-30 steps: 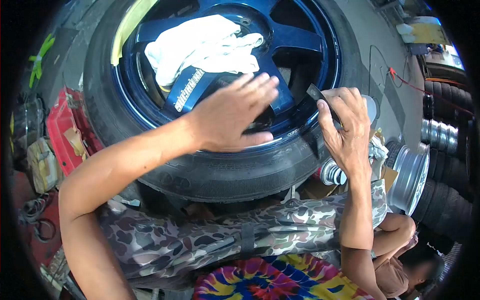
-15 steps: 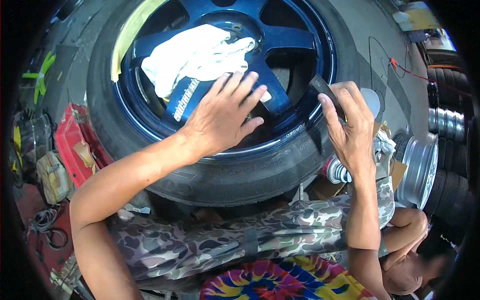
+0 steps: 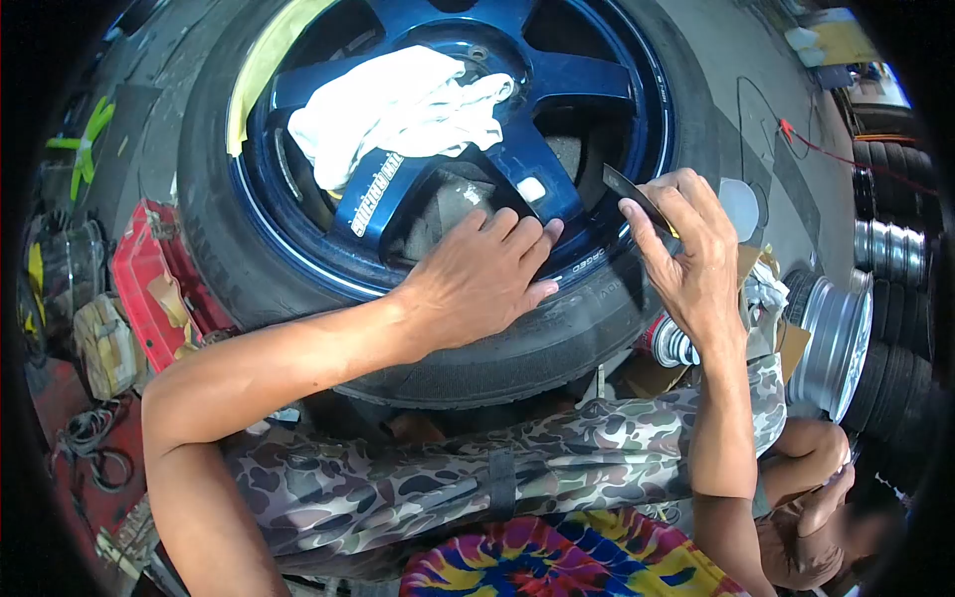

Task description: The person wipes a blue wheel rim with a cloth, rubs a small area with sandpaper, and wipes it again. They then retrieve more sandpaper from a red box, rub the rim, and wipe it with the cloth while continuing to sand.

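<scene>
A blue spoked wheel rim (image 3: pixel 587 80) lies flat inside a black tire (image 3: pixel 468 373). My left hand (image 3: pixel 482 274) is over the near edge of the rim, its fingers apart and fingertips at the rim lip, holding nothing. My right hand (image 3: pixel 691 234) pinches a thin, dark flat strip (image 3: pixel 633 189) between thumb and fingers above the right side of the tire; a bit of yellow shows by the fingers. A bunched white cloth (image 3: pixel 393 114) rests on the spokes. A small white piece (image 3: pixel 531 189) sits on the spoke beyond my left hand.
Yellow masking tape (image 3: pixel 264 75) runs along the rim's left edge. A red tray (image 3: pixel 149 284) stands at left, near green gloves (image 3: pixel 88 149). At right are a can (image 3: pixel 668 340), a silver wheel (image 3: pixel 831 343), stacked tires (image 3: pixel 890 383) and a seated person (image 3: pixel 811 507).
My left hand has moved toward me and slightly right, from over the spokes to the rim edge, its fingers more bent. The strip in my right hand has turned and shows thinner.
</scene>
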Demonstrator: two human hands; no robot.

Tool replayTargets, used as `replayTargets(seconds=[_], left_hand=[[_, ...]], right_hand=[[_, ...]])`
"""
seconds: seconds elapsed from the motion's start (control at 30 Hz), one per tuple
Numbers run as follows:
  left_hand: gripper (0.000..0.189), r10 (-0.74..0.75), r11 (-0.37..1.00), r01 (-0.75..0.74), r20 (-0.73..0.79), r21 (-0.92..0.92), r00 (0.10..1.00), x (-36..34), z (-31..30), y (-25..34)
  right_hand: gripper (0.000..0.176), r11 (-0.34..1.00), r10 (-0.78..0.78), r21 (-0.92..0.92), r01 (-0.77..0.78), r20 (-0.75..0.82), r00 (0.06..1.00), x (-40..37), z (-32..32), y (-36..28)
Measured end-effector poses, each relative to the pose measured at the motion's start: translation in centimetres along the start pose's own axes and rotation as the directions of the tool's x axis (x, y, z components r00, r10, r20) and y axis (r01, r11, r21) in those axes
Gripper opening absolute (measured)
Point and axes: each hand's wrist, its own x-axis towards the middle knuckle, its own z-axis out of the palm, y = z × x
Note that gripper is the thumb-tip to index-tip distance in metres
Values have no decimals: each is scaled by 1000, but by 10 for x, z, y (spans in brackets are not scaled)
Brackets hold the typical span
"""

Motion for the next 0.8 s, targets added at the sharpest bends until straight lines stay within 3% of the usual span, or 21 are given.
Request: replayTargets(seconds=[0.2, 0.43, 0.73, 0.8], left_hand=[[59, -88, 996, 89, -56, 21, 995, 1, 2, -12], [58, -92, 993, 96, -76, 62, 993, -2, -3, -22], [59, -90, 995, 84, -122, -54, 988, 4, 3, -13], [59, -171, 970, 162, -35, -180, 985, 5, -1, -6]], right_hand=[[15, 1000, 4, -11, -3, 19, 1000, -1, 1, -1], [15, 1000, -14, 1, 14, 29, 999, 1, 1, -1], [15, 1000, -8, -6, 8, 74, 997, 2, 4, -4], [16, 1000, -25, 3, 25, 68, 997, 2, 4, -4]])
